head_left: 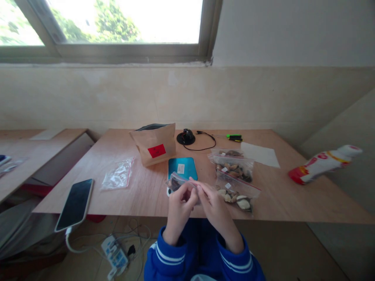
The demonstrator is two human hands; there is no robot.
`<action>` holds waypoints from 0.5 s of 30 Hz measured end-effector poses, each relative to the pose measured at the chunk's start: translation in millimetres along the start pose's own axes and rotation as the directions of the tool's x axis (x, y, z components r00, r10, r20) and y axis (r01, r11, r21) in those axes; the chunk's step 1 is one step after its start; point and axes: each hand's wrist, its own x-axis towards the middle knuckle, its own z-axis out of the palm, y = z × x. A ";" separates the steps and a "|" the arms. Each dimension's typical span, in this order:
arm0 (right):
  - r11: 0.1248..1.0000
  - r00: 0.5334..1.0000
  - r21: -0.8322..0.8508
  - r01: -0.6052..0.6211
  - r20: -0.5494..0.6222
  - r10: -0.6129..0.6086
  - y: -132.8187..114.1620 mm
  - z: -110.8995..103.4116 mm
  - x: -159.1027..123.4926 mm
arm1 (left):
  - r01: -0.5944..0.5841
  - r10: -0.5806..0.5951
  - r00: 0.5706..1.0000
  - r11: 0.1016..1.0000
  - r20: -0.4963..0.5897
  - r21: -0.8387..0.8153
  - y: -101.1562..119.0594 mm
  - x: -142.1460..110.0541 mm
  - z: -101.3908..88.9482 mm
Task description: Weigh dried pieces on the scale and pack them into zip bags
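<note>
Near the front edge of the table, my left hand [183, 199] and my right hand [209, 195] meet over a small clear zip bag [175, 181] with dark contents. Fingers of both hands pinch the bag along its edge. Just behind and partly under it lies a blue flat scale-like device [187, 166] with a white label. Beside my right hand, several zip bags are laid out: one holds pale dried pieces [243, 202], another brown dried pieces [234, 171]. The lower part of the held bag is hidden by my hands.
A brown paper pouch [155, 146] stands open at the back. Clear plastic bags [118, 173] and a charging phone [75, 203] lie left. A black round stand [186, 137], screwdrivers [234, 137], white paper [260, 154] and a tilted bottle [322, 164] are around; a power strip [115, 251] is below.
</note>
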 end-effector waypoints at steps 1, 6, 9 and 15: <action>1.000 0.999 -0.014 -0.001 -0.040 0.000 1.7 0.9 1.7 | -0.009 0.010 1.000 0.999 -0.019 0.034 0.9 -0.3 -0.4; 0.991 0.902 0.022 -0.133 -0.412 0.130 14.3 -13.8 16.2 | -0.020 0.026 0.998 0.994 -0.052 0.110 3.7 -7.0 -9.0; 0.987 0.868 0.112 -0.119 -0.471 0.158 16.2 -27.3 24.0 | 0.009 -0.009 1.000 1.000 -0.003 -0.006 -1.9 -6.0 -15.5; 0.910 0.876 0.391 -0.136 -0.382 0.295 4.7 -26.7 27.7 | 0.023 -0.103 0.976 0.924 -0.191 -0.381 -32.5 10.9 -6.2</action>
